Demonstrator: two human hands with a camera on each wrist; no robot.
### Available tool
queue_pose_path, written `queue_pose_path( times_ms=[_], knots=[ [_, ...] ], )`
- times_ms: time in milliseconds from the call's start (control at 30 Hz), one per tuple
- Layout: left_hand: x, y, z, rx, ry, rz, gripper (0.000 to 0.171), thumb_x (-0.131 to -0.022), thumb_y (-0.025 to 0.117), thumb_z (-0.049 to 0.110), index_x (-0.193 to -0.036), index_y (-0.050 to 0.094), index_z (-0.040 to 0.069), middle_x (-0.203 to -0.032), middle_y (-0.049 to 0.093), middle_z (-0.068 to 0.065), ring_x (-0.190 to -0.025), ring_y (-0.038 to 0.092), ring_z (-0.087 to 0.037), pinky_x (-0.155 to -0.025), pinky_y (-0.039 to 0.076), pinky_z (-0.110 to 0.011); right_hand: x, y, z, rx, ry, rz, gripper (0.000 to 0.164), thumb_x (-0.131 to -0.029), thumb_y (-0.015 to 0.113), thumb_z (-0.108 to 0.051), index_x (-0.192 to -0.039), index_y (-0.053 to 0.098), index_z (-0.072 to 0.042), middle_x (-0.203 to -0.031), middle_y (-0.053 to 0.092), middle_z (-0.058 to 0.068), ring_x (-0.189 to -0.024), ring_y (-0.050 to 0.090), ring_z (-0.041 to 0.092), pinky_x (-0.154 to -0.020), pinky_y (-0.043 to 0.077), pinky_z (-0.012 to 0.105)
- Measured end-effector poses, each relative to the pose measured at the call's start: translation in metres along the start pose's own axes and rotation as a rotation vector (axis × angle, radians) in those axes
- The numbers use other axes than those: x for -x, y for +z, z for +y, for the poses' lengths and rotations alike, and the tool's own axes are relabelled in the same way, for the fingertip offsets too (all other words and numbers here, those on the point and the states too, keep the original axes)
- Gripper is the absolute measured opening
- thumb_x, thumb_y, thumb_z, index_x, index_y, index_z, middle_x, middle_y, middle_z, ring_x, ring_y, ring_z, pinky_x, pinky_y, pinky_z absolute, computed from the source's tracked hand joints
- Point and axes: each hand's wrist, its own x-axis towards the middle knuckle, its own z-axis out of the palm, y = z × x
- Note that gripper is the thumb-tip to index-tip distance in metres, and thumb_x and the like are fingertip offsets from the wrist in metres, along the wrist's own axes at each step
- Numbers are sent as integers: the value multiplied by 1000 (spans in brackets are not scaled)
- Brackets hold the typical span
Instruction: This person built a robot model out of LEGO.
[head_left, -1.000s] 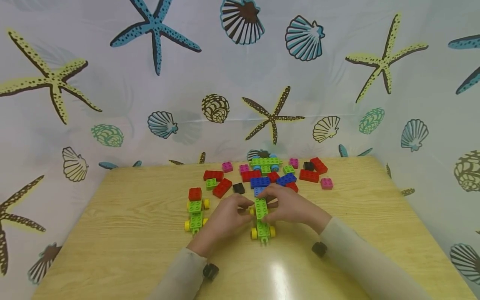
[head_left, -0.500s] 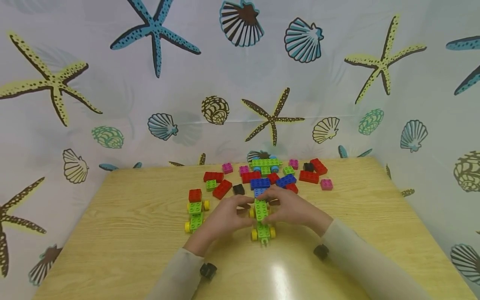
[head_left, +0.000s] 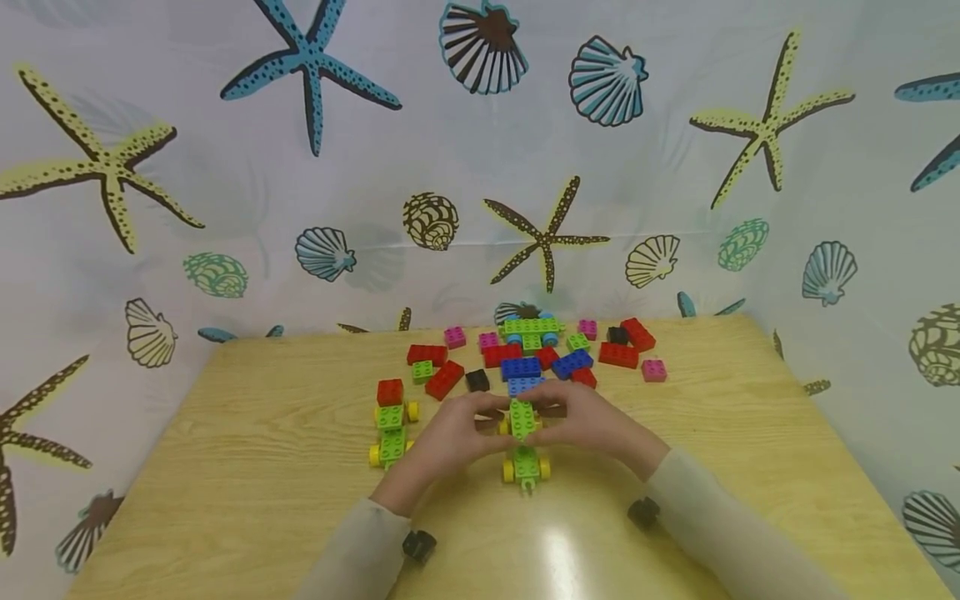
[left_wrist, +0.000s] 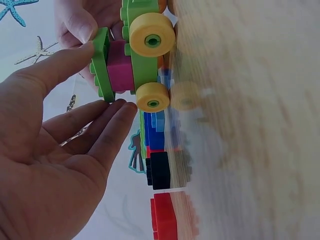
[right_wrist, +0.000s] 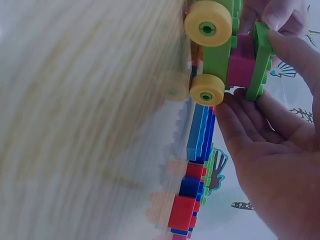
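In the head view my left hand (head_left: 450, 432) and right hand (head_left: 596, 423) meet from both sides around a green studded brick (head_left: 522, 419). Thumbs are at its near end, fingertips at its far end. The wrist views show this thin green brick over a pink brick (left_wrist: 120, 67), which sits on a green toy car base (right_wrist: 216, 62) with yellow wheels (left_wrist: 152, 35). The green brick tilts slightly relative to the pink one. A low rear section (head_left: 527, 467) of the car reaches toward me. A light blue brick (head_left: 525, 386) lies just beyond the hands.
Left of my hands stands another green car (head_left: 392, 447) with yellow wheels and a red brick (head_left: 390, 392) at its far end. Several loose bricks lie across the back, with a blue-wheeled green car (head_left: 531, 327) behind them. A patterned cloth (head_left: 480, 150) hangs behind the wooden table (head_left: 262, 467).
My left thumb has moved right to the near end of the green brick, and my right thumb has closed in beside it. The car and loose bricks stay in place.
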Motion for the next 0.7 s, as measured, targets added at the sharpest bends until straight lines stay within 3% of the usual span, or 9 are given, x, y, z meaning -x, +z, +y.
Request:
queue_pose_path(
  times_ms=[700],
  knots=[
    [-1,1,4,-2,-33,6,58,-97,90,25,-151,70,14,-151,71,-8,-139,70,-33,-117,60,-50,-2,2,5,-34,31,4,61,-96,91,-36,-152,69,-25,-159,67,1,-152,62,34,-125,54,54]
  ],
)
